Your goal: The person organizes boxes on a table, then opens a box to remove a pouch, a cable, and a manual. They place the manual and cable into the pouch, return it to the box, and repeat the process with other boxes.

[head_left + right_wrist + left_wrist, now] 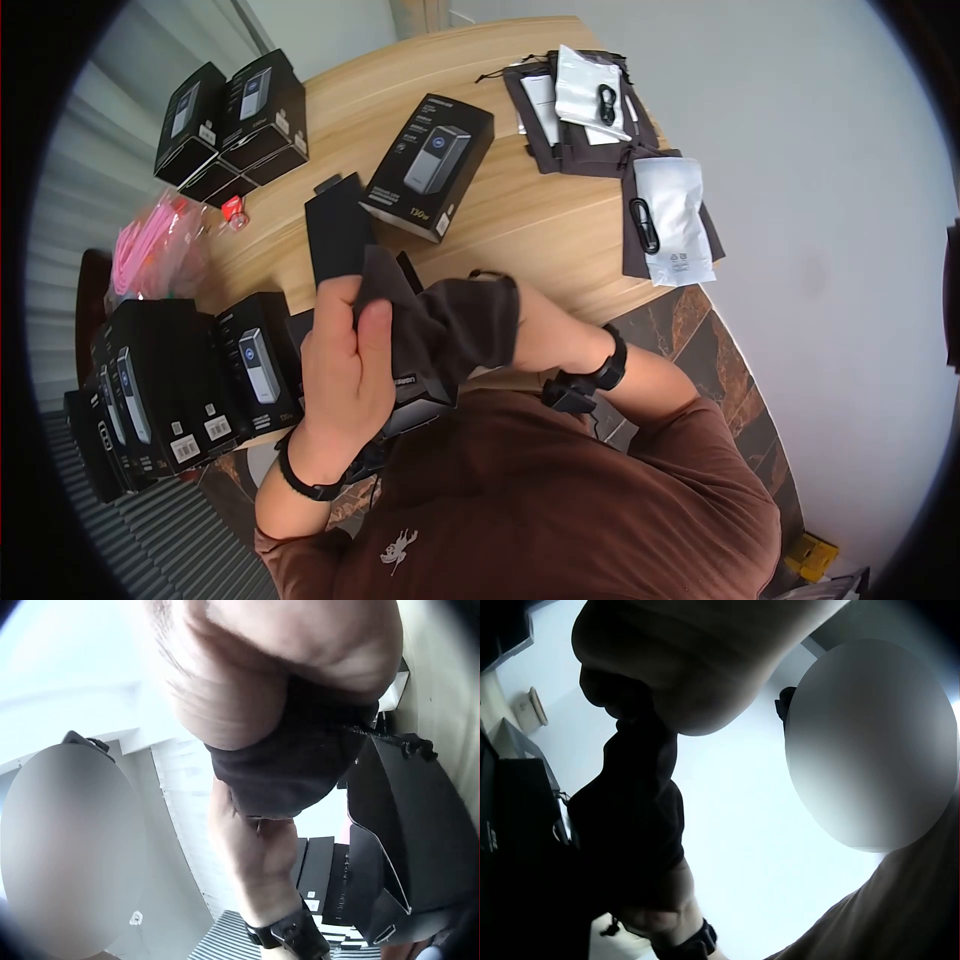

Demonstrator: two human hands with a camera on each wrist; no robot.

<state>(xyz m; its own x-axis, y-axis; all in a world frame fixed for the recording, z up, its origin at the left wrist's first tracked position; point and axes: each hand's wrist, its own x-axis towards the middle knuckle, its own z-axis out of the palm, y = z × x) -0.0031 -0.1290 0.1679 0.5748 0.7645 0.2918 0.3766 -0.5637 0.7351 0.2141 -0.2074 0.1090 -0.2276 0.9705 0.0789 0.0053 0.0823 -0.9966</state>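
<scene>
A dark grey drawstring pouch (pixel 455 325) is stretched between both hands above an opened black box (pixel 425 410). My left hand (pixel 345 365) grips one end of the pouch, its thumb lying along the cloth. At the other end, my right hand (pixel 550 330) reaches into the pouch mouth, and the cloth hides its fingers. In the right wrist view, the pouch (pixel 277 772) hangs between the two hands with its knotted cord (pixel 416 746) sticking out. Beyond the left hand, the box's black flap (pixel 338 230) stands raised.
A closed black box with a printed device (pixel 432 165) lies ahead. More black boxes (pixel 235 115) are stacked at the far left, others (pixel 165 380) at the near left. Beside them is a pink plastic bag (pixel 160 250). Pouches with cables and white packets (pixel 675 215) lie along the right edge.
</scene>
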